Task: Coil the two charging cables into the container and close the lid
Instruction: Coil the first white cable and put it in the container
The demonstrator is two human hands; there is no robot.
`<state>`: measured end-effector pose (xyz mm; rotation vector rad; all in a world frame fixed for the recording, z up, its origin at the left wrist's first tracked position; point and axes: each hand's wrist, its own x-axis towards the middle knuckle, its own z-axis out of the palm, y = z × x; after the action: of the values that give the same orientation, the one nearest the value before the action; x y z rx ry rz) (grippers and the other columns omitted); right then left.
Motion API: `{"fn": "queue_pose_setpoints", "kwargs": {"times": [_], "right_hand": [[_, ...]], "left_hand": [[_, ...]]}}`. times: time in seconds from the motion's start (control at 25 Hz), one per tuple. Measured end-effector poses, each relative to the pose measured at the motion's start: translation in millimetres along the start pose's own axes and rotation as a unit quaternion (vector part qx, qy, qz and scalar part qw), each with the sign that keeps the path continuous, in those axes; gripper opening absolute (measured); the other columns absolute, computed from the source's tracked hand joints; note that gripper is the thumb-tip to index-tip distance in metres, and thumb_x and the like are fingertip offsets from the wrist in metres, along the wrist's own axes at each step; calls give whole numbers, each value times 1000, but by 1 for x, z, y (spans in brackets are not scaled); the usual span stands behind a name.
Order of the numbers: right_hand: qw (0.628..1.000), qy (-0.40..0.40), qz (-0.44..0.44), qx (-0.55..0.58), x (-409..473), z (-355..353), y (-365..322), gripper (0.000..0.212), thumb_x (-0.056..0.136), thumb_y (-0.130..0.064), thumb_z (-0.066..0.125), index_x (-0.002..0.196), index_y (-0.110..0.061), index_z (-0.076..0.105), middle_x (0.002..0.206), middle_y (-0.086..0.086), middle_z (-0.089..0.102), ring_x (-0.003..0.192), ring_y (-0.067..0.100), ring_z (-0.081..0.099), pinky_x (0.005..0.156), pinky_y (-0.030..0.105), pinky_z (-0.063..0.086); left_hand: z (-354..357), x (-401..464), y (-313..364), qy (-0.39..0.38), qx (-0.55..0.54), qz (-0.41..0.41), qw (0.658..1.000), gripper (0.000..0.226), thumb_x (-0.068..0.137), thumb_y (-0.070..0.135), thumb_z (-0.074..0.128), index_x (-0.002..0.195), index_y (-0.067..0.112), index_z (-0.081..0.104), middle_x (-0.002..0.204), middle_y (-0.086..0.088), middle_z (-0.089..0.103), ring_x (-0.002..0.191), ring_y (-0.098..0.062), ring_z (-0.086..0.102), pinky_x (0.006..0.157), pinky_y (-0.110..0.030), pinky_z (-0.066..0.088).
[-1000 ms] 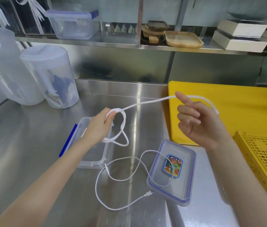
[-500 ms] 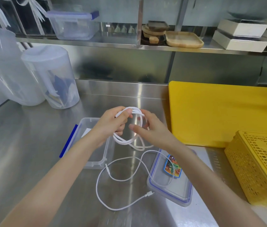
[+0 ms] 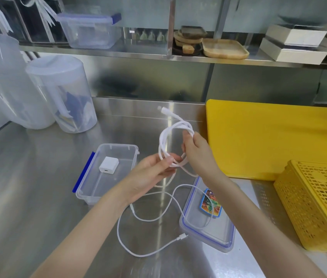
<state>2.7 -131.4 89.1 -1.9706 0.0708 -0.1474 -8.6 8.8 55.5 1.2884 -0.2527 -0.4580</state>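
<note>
- White coiled cable (image 3: 173, 141), centre of the frame: you hold it as a loop standing roughly upright above the steel counter (image 3: 28, 177), one plug end (image 3: 161, 108) poking up and away from the top of the loop.
- Your right hand (image 3: 196, 151) grips the right side of the loop, fingers curled round the bundled strands; your left hand (image 3: 152, 171) pinches the bottom of the loop between thumb and fingers.
- Open container (image 3: 108, 171) lies to the lower left of the coil, just beside your left hand, its long axis running from near to far; a white charger block (image 3: 108, 165) already sits inside. Your left hand is the nearer one to it.
- Judged from this, the coil must travel left and down, and tip flat, to fit in the box.
- Second cable (image 3: 154, 215) lies uncoiled in the lower centre, one stretch draped over the lid (image 3: 208, 227), which rests on the counter at lower right, apart from the container.
</note>
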Motion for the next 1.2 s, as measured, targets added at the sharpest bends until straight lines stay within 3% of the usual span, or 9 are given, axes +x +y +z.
{"fn": "queue_pose_setpoints", "kwargs": {"times": [0.12, 0.24, 0.44, 0.6, 0.72, 0.8, 0.96, 1.12, 1.2], "right_hand": [[997, -19, -23, -73, -2, -4, 4, 33, 98, -27, 33, 66, -21, 40, 59, -3, 43, 52, 6, 41, 41, 5, 35], [994, -39, -24, -97, -3, -8, 7, 26, 98, -26, 34, 79, -13, 45, 61, -3, 43, 54, 6, 43, 44, 4, 36], [969, -76, -72, -225, -10, -5, 10, 12, 98, -25, 33, 91, -15, 37, 59, -6, 40, 50, 7, 40, 44, 15, 25], [959, -80, -106, -250, -12, 0, 10, 15, 98, -24, 32, 88, -14, 34, 58, -4, 39, 49, 11, 39, 43, 20, 24], [989, -82, -43, -116, -12, 1, 11, 21, 98, -22, 34, 84, -11, 46, 62, -5, 46, 56, 8, 45, 51, 14, 36], [992, -97, 34, 78, -11, 1, 10, 25, 97, -19, 37, 79, -12, 54, 62, -6, 53, 62, 6, 55, 64, 16, 42], [908, -170, 104, 367, -8, -2, 8, 33, 96, -15, 39, 68, -17, 56, 50, -8, 50, 57, 8, 60, 69, 26, 47], [854, -216, 104, 463, -9, 1, 9, 35, 94, -13, 42, 64, -20, 60, 49, -7, 40, 47, 8, 46, 77, 30, 48], [849, -220, 101, 469, -10, 3, 9, 37, 93, -13, 43, 62, -21, 61, 49, -7, 39, 46, 8, 43, 66, 26, 49]], "left_hand": [[0, -2, -4, 37, -58, 11, 998, 23, 79, 32, 51, 82, 12, 62, 84, -4, 70, 92, -19, 66, 90, -29, 53], [-3, -3, -2, 77, -124, 37, 989, 17, 80, 25, 52, 73, 12, 59, 68, 0, 63, 74, -13, 64, 79, -28, 56], [-7, -1, 9, 97, -258, 16, 961, 10, 72, 10, 57, 63, 13, 60, 61, -1, 60, 66, -13, 63, 87, -33, 48], [-9, 1, 11, 111, -280, 38, 953, 3, 66, 7, 57, 65, 10, 55, 57, -2, 57, 57, -13, 60, 77, -29, 52], [-10, 0, 6, 99, -309, 36, 945, 15, 67, 6, 61, 73, 12, 50, 60, 2, 49, 51, -8, 50, 58, -20, 50], [-8, 0, 3, 90, -318, 22, 944, 13, 71, 11, 61, 74, 13, 49, 60, 4, 46, 46, -5, 44, 50, -17, 44], [-4, 0, -1, 88, -308, -16, 947, 12, 73, 21, 59, 72, 15, 50, 57, 6, 42, 38, -4, 38, 43, -15, 39], [-3, -1, 0, 75, -302, -32, 950, 18, 73, 29, 60, 67, 16, 49, 47, 8, 37, 34, -5, 31, 37, -15, 35], [-1, -2, 3, 74, -301, -38, 950, 20, 74, 32, 58, 66, 15, 52, 42, 8, 34, 33, -7, 21, 34, -15, 34]]}}
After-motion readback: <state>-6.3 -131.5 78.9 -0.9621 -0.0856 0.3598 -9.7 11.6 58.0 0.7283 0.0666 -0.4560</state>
